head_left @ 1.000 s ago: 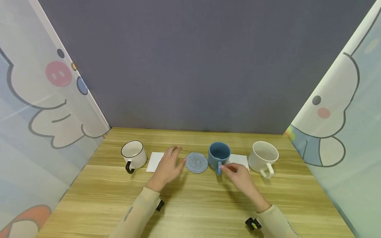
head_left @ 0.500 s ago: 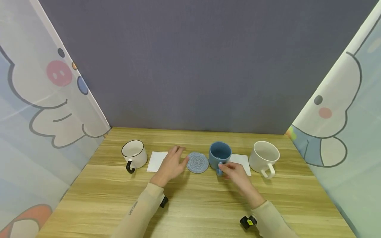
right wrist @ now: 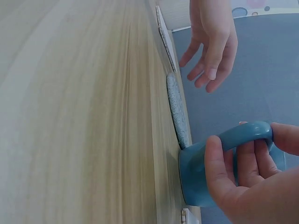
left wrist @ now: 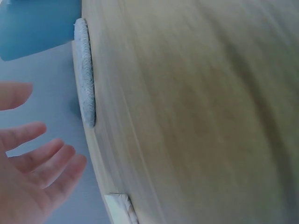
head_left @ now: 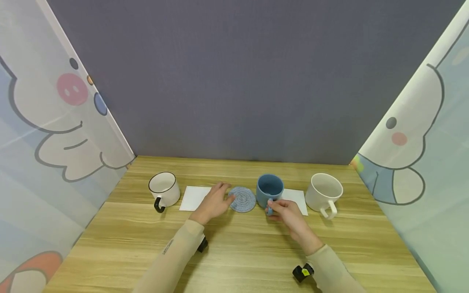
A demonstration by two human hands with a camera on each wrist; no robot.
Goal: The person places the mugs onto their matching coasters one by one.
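A blue mug (head_left: 270, 191) stands upright just right of a round woven coaster (head_left: 242, 200). My right hand (head_left: 289, 213) grips the mug by its handle; in the right wrist view the handle (right wrist: 247, 133) has my thumb at its top and fingers curled behind it. My left hand (head_left: 215, 202) hovers at the coaster's left edge, fingers loosely spread and holding nothing. The left wrist view shows its fingers (left wrist: 51, 163) apart from the coaster (left wrist: 85, 74).
At left stands a white mug (head_left: 166, 191) with a dark rim and black handle, beside a white square coaster (head_left: 190, 198). At right, another white square coaster (head_left: 297, 199) lies before a plain white mug (head_left: 324, 191). A grey panel (head_left: 234, 81) rises behind the wooden table (head_left: 242, 252).
My right hand has moved slightly left and wrapped its fingers further round the blue mug's handle. The left hand has shifted a little right, toward the round coaster. The mug stays in place.
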